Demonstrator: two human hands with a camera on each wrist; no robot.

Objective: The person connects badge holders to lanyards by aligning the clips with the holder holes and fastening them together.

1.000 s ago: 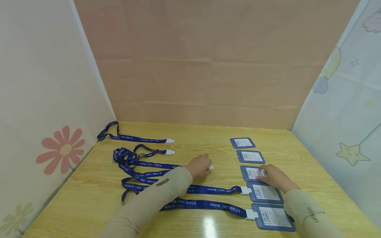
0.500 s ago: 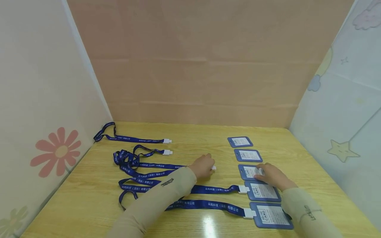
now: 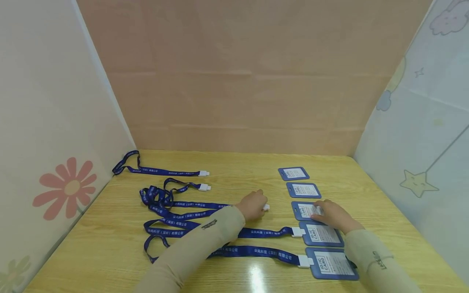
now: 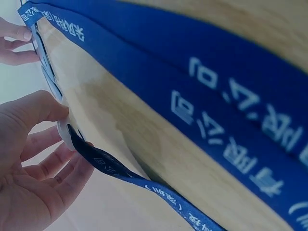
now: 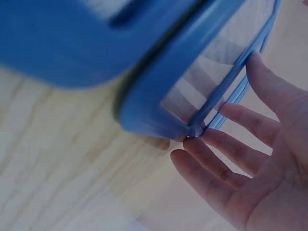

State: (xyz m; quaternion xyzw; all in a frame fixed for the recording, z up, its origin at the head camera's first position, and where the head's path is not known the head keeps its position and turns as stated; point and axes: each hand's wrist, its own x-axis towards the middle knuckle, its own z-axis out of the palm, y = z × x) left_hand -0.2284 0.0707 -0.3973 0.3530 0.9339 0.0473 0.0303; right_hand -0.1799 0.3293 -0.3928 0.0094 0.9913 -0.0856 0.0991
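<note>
My left hand (image 3: 252,205) pinches the white clip (image 3: 266,207) of the middle blue lanyard (image 3: 199,204); in the left wrist view, thumb and fingers of that hand (image 4: 36,159) hold the clip (image 4: 65,134), its strap trailing right. To the right, my right hand (image 3: 335,215) has thumb and fingers on the right part of the third blue card holder (image 3: 301,211), which lies flat, apart from the clip. The right wrist view shows this hand (image 5: 255,144) with its thumb and fingertips at a holder's edges; nearer holders partly hide the contact.
Two card holders (image 3: 294,173) lie farther back. Nearer, two more holders (image 3: 334,263) touch the white clips of extended lanyards (image 3: 264,252). Two other lanyards (image 3: 165,171) lie at the back left, near a tangled strap (image 3: 155,197). Fabric walls (image 3: 238,97) border the wooden table (image 3: 234,162).
My left hand has moved slightly right with the clip, closer to the third holder. My right hand stays on that holder. The head view has shifted a little.
</note>
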